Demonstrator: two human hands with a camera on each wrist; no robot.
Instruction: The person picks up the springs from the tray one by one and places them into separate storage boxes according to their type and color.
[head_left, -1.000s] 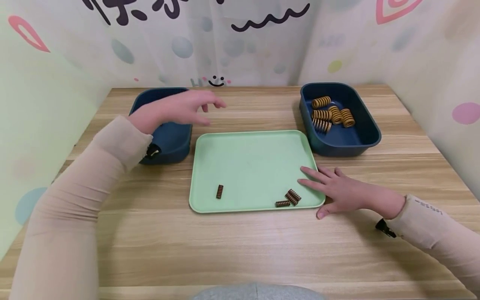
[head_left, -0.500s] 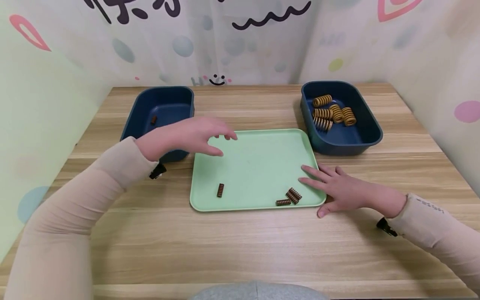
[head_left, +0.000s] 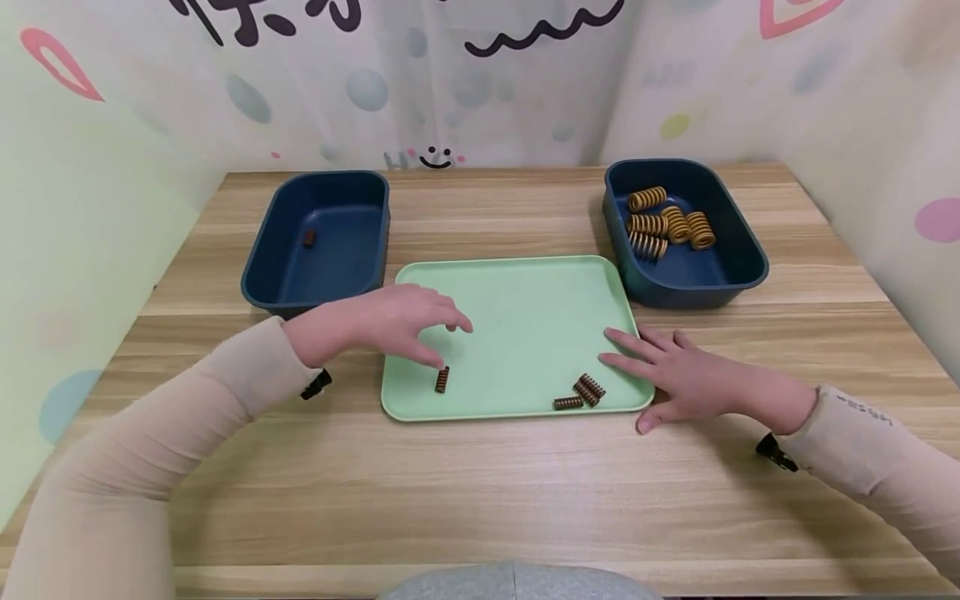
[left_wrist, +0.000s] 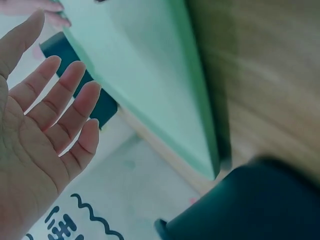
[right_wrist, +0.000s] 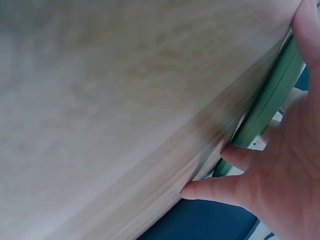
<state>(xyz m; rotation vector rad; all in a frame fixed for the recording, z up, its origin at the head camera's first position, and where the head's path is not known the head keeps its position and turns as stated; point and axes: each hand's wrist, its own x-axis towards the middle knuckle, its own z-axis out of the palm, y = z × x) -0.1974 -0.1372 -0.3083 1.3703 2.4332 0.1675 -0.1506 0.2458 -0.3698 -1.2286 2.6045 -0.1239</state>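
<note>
My left hand (head_left: 393,321) hovers over the left side of a pale green tray (head_left: 510,325), fingers spread and nothing held, as the left wrist view (left_wrist: 45,115) also shows. Just below its thumb lies a small dark copper-brown spring (head_left: 442,380) on the tray. Several more such springs (head_left: 588,390) lie close together near the tray's front right corner. My right hand (head_left: 675,379) rests at the tray's right edge, two fingers reaching over the rim and the thumb on the table. In the right wrist view its fingers (right_wrist: 215,191) touch the wood beside the tray.
A blue bin (head_left: 337,250) at the back left contains one small brown spring (head_left: 309,239). Another blue bin (head_left: 693,271) at the back right holds several larger yellow springs (head_left: 647,223). Behind the wooden table (head_left: 480,500) hangs a printed white curtain (head_left: 525,108).
My left hand has moved from above the left bin down and toward me over the tray, uncovering the small spring in that bin. The right hand stays at the tray's edge.
</note>
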